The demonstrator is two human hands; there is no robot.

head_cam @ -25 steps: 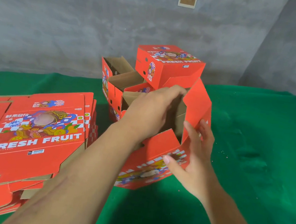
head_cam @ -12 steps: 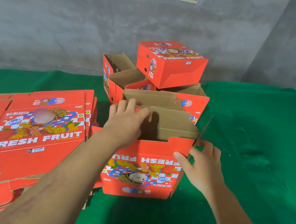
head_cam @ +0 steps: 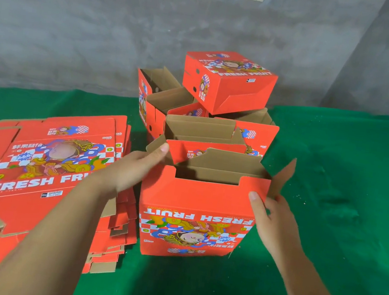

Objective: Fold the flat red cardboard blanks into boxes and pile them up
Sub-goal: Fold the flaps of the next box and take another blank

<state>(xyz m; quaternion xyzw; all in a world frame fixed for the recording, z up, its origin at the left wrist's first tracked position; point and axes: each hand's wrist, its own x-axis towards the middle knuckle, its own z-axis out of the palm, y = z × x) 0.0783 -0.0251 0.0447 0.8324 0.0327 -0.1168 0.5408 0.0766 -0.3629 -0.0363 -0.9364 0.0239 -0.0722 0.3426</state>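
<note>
So the half-folded red cardboard box (head_cam: 192, 220) stands upright mid-worktop (head_cam: 329, 218). Stack of flat red cardboard blanks (head_cam: 40, 175) lies just beside it at 9 o'clock, the pile of folded red cardboard boxes (head_cam: 210, 104) right behind at 12.

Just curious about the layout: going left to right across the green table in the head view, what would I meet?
Stack of flat red blanks → left hand → box being folded → right hand → bare green cloth.
</note>
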